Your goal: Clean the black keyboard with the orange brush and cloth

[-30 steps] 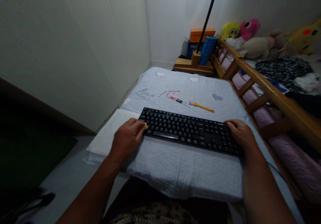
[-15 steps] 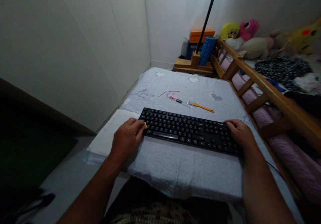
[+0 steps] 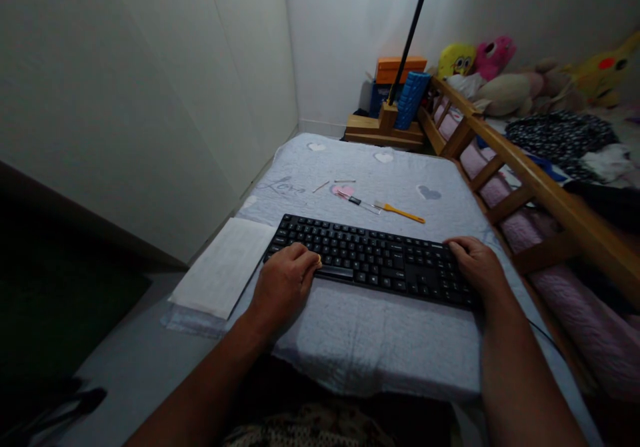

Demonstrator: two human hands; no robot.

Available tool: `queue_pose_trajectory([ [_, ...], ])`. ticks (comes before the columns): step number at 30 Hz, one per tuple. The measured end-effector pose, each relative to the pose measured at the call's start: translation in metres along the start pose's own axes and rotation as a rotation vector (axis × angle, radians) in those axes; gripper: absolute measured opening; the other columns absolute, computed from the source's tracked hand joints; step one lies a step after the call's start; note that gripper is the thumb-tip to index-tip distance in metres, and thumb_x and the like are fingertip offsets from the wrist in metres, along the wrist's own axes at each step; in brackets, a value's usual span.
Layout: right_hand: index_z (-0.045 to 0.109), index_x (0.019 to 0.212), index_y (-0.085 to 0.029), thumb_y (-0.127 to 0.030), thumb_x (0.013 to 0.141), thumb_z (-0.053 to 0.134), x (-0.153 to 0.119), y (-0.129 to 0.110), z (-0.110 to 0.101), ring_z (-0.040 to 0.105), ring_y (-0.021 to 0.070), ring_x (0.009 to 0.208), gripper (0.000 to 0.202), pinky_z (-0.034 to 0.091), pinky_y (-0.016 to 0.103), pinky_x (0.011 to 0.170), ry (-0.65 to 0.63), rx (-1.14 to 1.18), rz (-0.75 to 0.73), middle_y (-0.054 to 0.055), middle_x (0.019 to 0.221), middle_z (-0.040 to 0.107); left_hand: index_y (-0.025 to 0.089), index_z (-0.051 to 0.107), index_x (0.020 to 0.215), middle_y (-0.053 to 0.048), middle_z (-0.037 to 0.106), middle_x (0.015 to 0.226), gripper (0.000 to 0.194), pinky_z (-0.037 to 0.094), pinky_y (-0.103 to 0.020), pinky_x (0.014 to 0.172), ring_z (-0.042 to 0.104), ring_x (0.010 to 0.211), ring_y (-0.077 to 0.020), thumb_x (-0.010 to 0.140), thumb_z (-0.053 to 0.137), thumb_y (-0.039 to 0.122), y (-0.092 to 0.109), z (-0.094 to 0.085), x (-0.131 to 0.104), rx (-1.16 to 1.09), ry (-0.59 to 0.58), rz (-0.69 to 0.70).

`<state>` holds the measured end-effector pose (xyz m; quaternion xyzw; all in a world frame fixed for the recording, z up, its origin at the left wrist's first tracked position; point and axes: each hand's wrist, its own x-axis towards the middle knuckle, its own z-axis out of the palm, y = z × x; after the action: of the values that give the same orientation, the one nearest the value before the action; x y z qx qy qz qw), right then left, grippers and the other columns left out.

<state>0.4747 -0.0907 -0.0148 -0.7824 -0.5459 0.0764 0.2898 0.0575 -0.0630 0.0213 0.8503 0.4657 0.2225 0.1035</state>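
A black keyboard [image 3: 370,257] lies on the cloth-covered table in front of me. My left hand [image 3: 287,277] is closed over its lower left part, near the space bar. Between the thumb and fingers shows the edge of a small pale yellowish piece [image 3: 319,261], mostly hidden; its kind I cannot make out. My right hand [image 3: 475,267] grips the keyboard's right end, with the thumb on top near the upper corner and the other fingers out of sight beyond the edge.
Beyond the keyboard lie a yellow-handled brush [image 3: 405,213], a clear slim tool with a black band [image 3: 355,201] and two cotton swabs [image 3: 345,181]. White paper [image 3: 220,267] lies at left. A wooden bed rail [image 3: 530,187] runs along the right, a white cabinet [image 3: 200,100] along the left.
My left hand has slid right along the keyboard's lower keys, from the left end toward the space bar, with the pale piece. My right hand stays on the right end.
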Motion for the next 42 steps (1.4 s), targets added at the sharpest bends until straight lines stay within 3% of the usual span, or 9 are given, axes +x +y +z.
queue_pose_trajectory([
  [10, 0.073, 0.084, -0.020, -0.041, 0.082, 0.047, 0.000, -0.001, -0.001, 0.066, 0.0268, 0.098, 0.034, 0.047, 0.039, 0.095, -0.007, -0.013, -0.011, 0.011, 0.098, 0.074, 0.020, 0.070, 0.090, -0.004, 0.065, 0.090, 0.012, 0.045, -0.030, 0.070, 0.061, 0.080, -0.0182, 0.093, 0.058, 0.019, -0.014, -0.016, 0.000, 0.049, 0.024, -0.065],
  [16, 0.073, 0.084, -0.020, -0.042, 0.082, 0.045, 0.000, -0.001, -0.001, 0.066, 0.0266, 0.098, 0.035, 0.048, 0.039, 0.094, -0.008, -0.015, -0.012, 0.011, 0.098, 0.074, 0.020, 0.070, 0.092, -0.003, 0.064, 0.090, 0.015, 0.047, -0.029, 0.075, 0.061, 0.083, -0.0168, 0.097, 0.056, 0.024, 0.010, -0.001, 0.010, -0.097, 0.001, 0.040],
  [25, 0.073, 0.083, -0.020, -0.041, 0.082, 0.046, -0.002, -0.006, -0.002, 0.066, 0.0262, 0.097, 0.035, 0.048, 0.038, 0.094, 0.005, 0.009, 0.004, 0.011, 0.096, 0.074, 0.019, 0.071, 0.090, -0.004, 0.064, 0.089, 0.017, 0.046, -0.032, 0.075, 0.059, 0.081, -0.0173, 0.098, 0.057, 0.025, 0.035, 0.017, 0.018, -0.025, -0.101, 0.090],
  [31, 0.073, 0.082, -0.021, -0.038, 0.082, 0.048, -0.002, -0.005, -0.001, 0.066, 0.0255, 0.098, 0.030, 0.048, 0.037, 0.095, 0.010, 0.021, 0.014, 0.009, 0.097, 0.075, 0.019, 0.071, 0.088, -0.004, 0.065, 0.087, 0.020, 0.045, -0.033, 0.074, 0.060, 0.081, -0.0183, 0.098, 0.055, 0.025, 0.030, 0.016, 0.015, 0.007, -0.090, 0.110],
  [42, 0.074, 0.082, -0.020, -0.038, 0.082, 0.047, 0.000, -0.002, -0.001, 0.066, 0.0264, 0.098, 0.032, 0.048, 0.039, 0.095, 0.005, 0.001, -0.011, 0.010, 0.097, 0.075, 0.020, 0.071, 0.091, -0.004, 0.064, 0.089, 0.017, 0.047, -0.031, 0.076, 0.061, 0.082, -0.0172, 0.097, 0.055, 0.023, 0.001, -0.002, 0.007, 0.005, -0.048, 0.015],
])
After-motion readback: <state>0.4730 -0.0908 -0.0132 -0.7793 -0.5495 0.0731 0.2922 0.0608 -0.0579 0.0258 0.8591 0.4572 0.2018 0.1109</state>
